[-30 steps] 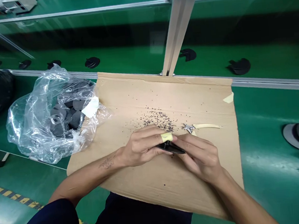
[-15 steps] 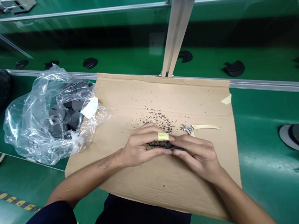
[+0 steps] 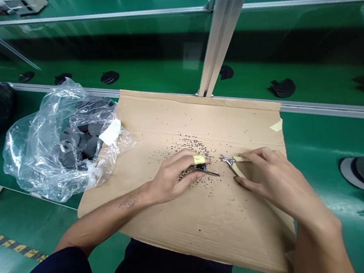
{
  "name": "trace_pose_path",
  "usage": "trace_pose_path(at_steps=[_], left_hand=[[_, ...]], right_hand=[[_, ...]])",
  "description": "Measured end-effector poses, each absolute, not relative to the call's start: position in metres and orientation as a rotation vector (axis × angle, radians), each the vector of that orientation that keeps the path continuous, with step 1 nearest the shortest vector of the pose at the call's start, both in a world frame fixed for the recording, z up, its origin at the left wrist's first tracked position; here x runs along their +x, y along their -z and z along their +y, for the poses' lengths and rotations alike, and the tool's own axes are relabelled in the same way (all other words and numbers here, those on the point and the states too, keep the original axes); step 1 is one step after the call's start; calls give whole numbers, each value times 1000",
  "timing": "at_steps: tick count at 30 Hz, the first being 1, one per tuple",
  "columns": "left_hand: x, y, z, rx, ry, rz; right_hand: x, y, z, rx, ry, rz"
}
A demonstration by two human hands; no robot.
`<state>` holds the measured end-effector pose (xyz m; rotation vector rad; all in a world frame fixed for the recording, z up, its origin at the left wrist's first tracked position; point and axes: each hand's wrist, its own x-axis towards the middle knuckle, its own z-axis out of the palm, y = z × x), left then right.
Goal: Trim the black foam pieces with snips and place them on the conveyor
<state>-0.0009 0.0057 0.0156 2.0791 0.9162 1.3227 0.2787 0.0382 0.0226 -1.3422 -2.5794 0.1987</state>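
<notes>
Between its thumb and fingers, my left hand [image 3: 176, 175] pinches a thin dark piece [image 3: 209, 173]; yellow tape is wrapped round one finger. My right hand [image 3: 269, 173] has its fingers around the pale yellow handles of the cutters [image 3: 230, 160], whose metal jaws point left towards the dark piece without touching it. Both hands are over a brown cardboard sheet [image 3: 178, 227]. Many tiny black bits [image 3: 195, 143] lie scattered on the cardboard beyond and beneath my left hand.
A clear plastic bag [image 3: 38, 146] full of dark rounded pieces lies on the left edge of the cardboard. Behind it stands a metal post [image 3: 220, 38]. Several dark curved pieces lie on the green surface beyond, and another curved piece [image 3: 359, 173] is at the right.
My right hand has let go of the dark piece, moved right and taken hold of the cutters, whose handles are now spread. My left hand still holds the piece.
</notes>
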Motion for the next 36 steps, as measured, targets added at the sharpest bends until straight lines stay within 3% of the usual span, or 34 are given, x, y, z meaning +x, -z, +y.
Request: trace_pose_path(at_steps=[12,36], left_hand=[[-4,-13,7,2058,-1360,937],[-5,-8,7,2209,-1369,877]], right_hand=[[241,-41,24,-955,-480,-2304],[238,-42,19,-931,-68,-2422]])
